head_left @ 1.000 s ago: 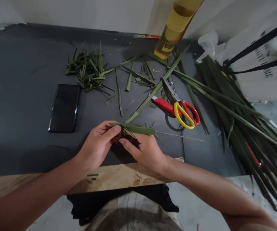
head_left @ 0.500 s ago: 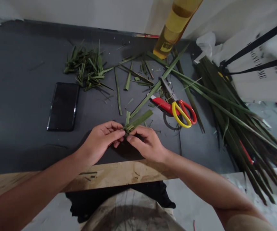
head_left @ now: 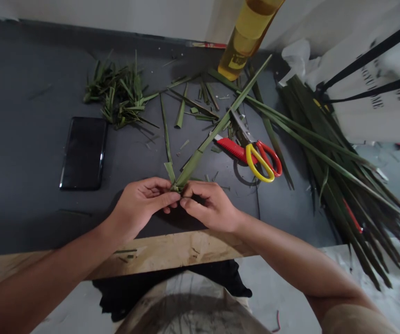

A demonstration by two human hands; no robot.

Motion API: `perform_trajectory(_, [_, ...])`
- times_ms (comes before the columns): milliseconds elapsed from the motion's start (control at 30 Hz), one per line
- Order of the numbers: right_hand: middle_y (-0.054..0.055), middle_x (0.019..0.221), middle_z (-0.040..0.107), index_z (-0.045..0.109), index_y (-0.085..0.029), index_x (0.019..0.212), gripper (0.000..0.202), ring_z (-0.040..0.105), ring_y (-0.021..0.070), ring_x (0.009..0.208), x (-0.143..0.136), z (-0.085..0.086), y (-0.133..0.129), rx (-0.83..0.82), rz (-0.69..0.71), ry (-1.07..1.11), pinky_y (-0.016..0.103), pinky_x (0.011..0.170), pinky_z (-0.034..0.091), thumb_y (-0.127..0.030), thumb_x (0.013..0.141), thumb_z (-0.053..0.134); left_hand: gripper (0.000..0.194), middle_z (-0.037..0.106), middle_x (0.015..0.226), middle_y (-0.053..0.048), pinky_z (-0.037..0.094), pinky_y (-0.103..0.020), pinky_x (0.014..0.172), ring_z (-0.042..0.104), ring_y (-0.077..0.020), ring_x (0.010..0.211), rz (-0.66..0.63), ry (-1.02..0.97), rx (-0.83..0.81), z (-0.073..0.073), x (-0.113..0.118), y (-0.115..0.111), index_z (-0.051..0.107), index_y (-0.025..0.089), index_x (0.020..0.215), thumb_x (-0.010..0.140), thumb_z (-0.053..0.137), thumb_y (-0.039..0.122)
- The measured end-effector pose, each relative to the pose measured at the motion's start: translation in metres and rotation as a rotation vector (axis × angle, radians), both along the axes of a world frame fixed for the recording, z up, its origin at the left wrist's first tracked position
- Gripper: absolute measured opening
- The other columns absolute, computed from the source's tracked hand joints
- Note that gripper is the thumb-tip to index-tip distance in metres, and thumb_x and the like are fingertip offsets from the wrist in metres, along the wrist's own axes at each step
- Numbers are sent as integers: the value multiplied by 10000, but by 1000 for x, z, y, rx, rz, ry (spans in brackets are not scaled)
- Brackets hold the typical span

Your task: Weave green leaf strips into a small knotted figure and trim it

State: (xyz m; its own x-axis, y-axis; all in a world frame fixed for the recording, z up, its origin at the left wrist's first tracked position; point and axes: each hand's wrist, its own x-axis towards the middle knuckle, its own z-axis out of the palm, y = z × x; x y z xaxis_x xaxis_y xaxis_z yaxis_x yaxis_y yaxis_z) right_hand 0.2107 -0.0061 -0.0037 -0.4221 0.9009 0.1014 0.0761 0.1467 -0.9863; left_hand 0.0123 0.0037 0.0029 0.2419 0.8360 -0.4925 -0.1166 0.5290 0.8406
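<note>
Near the front edge of the table, my left hand [head_left: 150, 200] pinches a small folded piece of green leaf strip [head_left: 175, 187] between thumb and fingers. Close against it, my right hand [head_left: 211, 204] is closed on the same leaf piece from the right side. Leaf ends stick up from between my fingertips, a short one to the left and a wider one slanting up right. The folded middle is partly hidden by my fingers. Beyond my right hand lie scissors [head_left: 258, 157] with yellow and red handles, on top of a red utility knife [head_left: 232, 148].
A black phone [head_left: 83, 153] lies left of my hands, below a pile of leaf pieces [head_left: 121, 95]. At the back stands a yellow bottle [head_left: 243, 41]. Long leaves [head_left: 335, 167] spread over the table's right edge, beside a white bag [head_left: 391, 102]. Cut scraps litter the middle.
The leaf end that pointed right now slants more upward, and the short end leans further left. Both hands stay pinched together. The whole view has shifted slightly.
</note>
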Motion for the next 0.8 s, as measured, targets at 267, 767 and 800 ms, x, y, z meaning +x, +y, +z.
perform_trajectory(267, [0, 754, 682, 683, -193, 822, 207, 601, 125, 689, 1, 7, -4, -38, -132, -105, 257, 666, 480, -312, 985, 639, 198, 727, 595, 1, 492, -199, 471, 691, -146, 573, 126, 50, 0, 6, 2, 2, 773, 187, 737, 634, 935, 234])
perform_trajectory(767, [-13, 669, 655, 680, -192, 764, 366, 577, 107, 594, -6, 3, -10, -143, -271, 19, 248, 598, 478, -446, 1026, 652, 225, 716, 586, 5, 461, -203, 441, 691, -154, 567, 182, 57, 12, 12, 3, 6, 735, 190, 714, 598, 926, 224])
perform_trajectory(800, [-9, 680, 660, 685, -191, 770, 369, 584, 110, 605, -6, 4, -9, -149, -255, -2, 250, 603, 482, -449, 1031, 639, 229, 719, 592, 5, 462, -199, 442, 688, -149, 565, 187, 62, 10, 12, 3, 7, 731, 188, 716, 601, 926, 224])
